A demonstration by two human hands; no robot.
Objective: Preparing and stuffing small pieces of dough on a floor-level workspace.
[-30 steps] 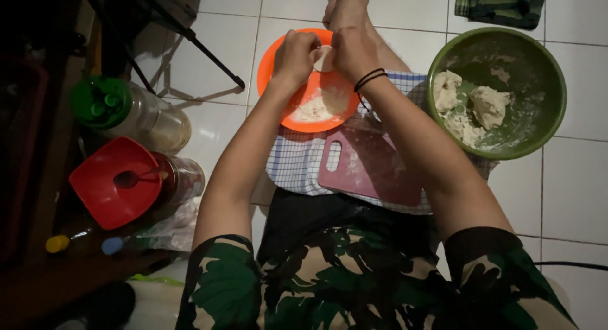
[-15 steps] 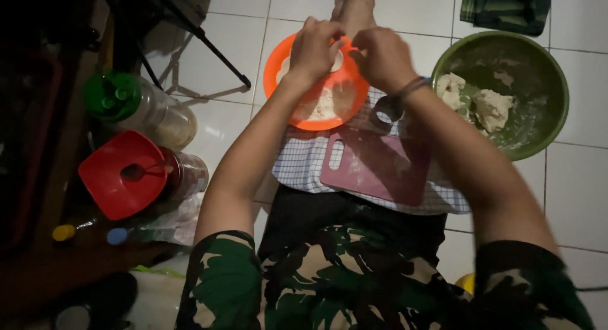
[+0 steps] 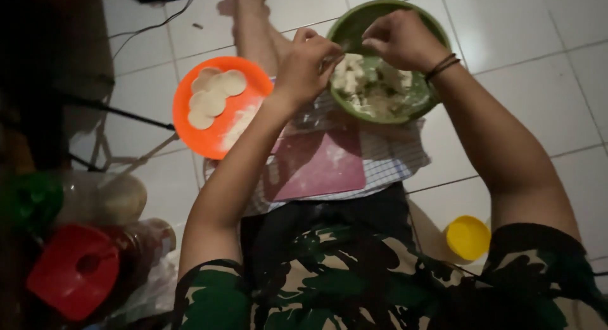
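Both hands have left the orange plate and swung across to the right, so they now hang over the green bowl (image 3: pixel 423 101) of dough instead. The left hand (image 3: pixel 308 65) hovers above the bowl's near-left rim with its fingers curled together, thumb against fingertips, as if pinching something small; what it has between them is too blurred to tell. The right hand (image 3: pixel 400 40) sits over the far rim, fingers bunched and bent down toward the pale dough lumps (image 3: pixel 373 86) inside; whether it grips any of it I cannot tell. A dark band (image 3: pixel 442 65) circles the right wrist.

The orange plate (image 3: pixel 250 83) lies on the white tiled floor (image 3: pixel 544 45) to the left of the bowl, holding a few flat pale dough rounds (image 3: pixel 212 97) and a dusting of flour. Nearer the person, a pink cutting board (image 3: pixel 316 165) rests on a checked cloth (image 3: pixel 392 154), just beside the bowl. A small yellow lid (image 3: pixel 467 237) lies on the floor at the near right. At the near left stand a jar with a red lid (image 3: pixel 73 271) and another with a green lid (image 3: pixel 28 200).
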